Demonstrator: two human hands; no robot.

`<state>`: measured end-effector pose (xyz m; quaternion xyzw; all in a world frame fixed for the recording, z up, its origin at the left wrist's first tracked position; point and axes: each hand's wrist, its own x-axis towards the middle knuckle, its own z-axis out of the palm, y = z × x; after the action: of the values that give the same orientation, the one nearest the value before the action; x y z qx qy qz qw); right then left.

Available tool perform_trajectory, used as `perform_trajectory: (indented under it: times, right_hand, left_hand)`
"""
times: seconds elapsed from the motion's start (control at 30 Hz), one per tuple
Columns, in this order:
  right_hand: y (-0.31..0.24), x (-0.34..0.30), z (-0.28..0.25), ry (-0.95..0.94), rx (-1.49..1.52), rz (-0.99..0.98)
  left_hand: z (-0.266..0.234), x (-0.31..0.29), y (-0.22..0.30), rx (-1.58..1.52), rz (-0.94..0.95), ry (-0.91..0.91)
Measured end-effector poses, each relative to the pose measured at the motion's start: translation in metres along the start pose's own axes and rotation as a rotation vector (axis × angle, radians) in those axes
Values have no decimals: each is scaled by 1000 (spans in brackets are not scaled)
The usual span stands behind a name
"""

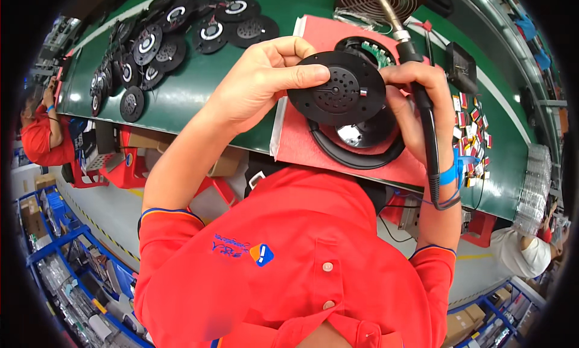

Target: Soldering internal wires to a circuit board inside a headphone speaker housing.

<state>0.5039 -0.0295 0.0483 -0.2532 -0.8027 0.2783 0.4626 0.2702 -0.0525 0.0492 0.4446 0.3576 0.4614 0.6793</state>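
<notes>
Above a pink mat (295, 134), the left hand (259, 76) pinches a black disc (342, 98), partly hiding a rounded housing (369, 134); the right hand (425, 88) grips a soldering iron (430, 130). Other discs (146, 45) crowd the green surface (196, 88) leftward.

The person wears a red short-sleeved polo shirt (283, 227) — navy-and-yellow piping (172, 210) edging its sleeves (166, 230), pale round buttons (327, 267), blue-and-orange square emblem (262, 255) beside blue script lettering (231, 246) — and a bright blue wristband (448, 175).
</notes>
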Motion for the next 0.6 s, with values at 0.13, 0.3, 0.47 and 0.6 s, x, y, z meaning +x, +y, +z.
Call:
perform_trajectory:
  times: [0.13,0.3,0.47,0.6]
  right_hand:
    - [5,-9,-10,-160,-94,-41]
    - [8,-13,-7,-159,-181,-65]
    - [4,-13,-7,-58,-188,-49]
    - [8,-10,-8,-58,-222,-118]
  left_hand:
    - [-8,-12,-3,240,-63,-33]
    - [19,-22,10,703,539,29]
    - [39,-30,30,269,502,-193]
    - [38,-17,7,689,803,-205]
